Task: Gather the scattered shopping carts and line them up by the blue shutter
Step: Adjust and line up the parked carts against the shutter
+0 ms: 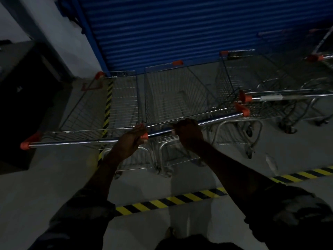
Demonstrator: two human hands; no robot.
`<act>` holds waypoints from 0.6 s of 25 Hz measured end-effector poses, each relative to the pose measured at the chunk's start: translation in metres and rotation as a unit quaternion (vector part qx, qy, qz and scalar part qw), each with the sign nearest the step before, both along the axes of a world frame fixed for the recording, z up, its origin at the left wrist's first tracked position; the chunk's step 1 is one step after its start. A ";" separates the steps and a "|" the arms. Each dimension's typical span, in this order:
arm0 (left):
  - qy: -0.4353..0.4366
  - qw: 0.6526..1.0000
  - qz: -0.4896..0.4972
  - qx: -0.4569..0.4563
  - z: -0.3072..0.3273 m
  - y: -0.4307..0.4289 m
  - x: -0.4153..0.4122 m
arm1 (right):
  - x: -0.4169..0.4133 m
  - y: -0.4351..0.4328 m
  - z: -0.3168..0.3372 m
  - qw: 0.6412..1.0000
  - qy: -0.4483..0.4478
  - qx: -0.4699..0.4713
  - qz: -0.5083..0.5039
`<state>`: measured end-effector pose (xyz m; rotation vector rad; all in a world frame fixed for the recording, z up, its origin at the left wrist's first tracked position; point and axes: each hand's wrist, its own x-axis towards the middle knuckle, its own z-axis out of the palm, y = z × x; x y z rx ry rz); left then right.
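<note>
The scene is dim. Wire shopping carts with orange corner caps stand side by side facing the blue shutter. The middle cart has a blue handle bar, and my right hand is closed around that bar. My left hand grips the bar's left end, where the orange cap meets the chrome handle of the left cart. A third cart stands to the right, its chrome handle just beyond the middle cart's right cap. More carts show at the far right.
A dark cabinet or box stands at the left by a white wall. Yellow-and-black hazard tape runs across the grey floor in front of me, and another strip runs under the left cart.
</note>
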<state>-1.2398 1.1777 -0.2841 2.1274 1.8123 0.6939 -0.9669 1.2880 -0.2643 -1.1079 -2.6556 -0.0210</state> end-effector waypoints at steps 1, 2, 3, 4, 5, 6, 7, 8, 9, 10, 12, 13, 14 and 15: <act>-0.009 1.000 -0.006 -0.005 0.004 -0.002 0.000 | 0.001 0.000 -0.003 1.000 0.007 0.006 0.001; -0.023 1.000 -0.007 -0.011 0.008 -0.003 0.001 | 0.001 -0.001 -0.005 1.000 0.013 0.009 -0.002; -0.033 0.999 -0.012 -0.016 0.012 -0.005 -0.001 | 0.001 -0.001 -0.007 1.000 0.023 0.010 -0.008; -0.036 0.999 -0.018 -0.017 0.014 -0.007 -0.003 | 0.001 -0.001 -0.010 0.999 0.034 0.013 -0.016; -0.031 0.999 -0.022 -0.014 0.015 -0.009 -0.005 | 0.002 -0.001 -0.011 0.999 0.047 0.017 -0.021; -0.021 1.000 -0.021 -0.005 0.016 -0.012 -0.007 | 0.001 -0.001 -0.013 0.998 0.055 0.021 -0.025; -0.012 1.000 -0.018 0.002 0.015 -0.013 -0.009 | 0.002 -0.001 -0.015 0.998 0.056 0.021 -0.028; 0.000 1.000 -0.015 0.002 0.014 -0.014 -0.011 | 0.001 -0.001 -0.015 0.998 0.056 0.015 -0.032; 0.016 1.000 -0.016 0.001 0.013 -0.013 -0.012 | 0.000 -0.002 -0.015 0.998 0.057 0.008 -0.034; 0.032 0.999 -0.018 0.000 0.012 -0.012 -0.012 | -0.001 -0.004 -0.014 0.997 0.061 0.003 -0.035; 0.042 0.999 -0.005 -0.005 0.012 -0.008 -0.009 | -0.001 -0.005 -0.012 0.997 0.061 0.004 -0.040; 0.042 0.999 0.002 -0.013 0.013 -0.007 -0.008 | -0.001 -0.005 -0.011 0.998 0.053 0.004 -0.041; 0.047 0.999 0.005 -0.014 0.014 -0.007 -0.008 | -0.002 -0.004 -0.009 0.998 0.046 0.000 -0.042; 0.053 0.998 0.006 -0.016 0.014 -0.006 -0.009 | -0.003 -0.005 -0.007 0.998 0.045 -0.003 -0.047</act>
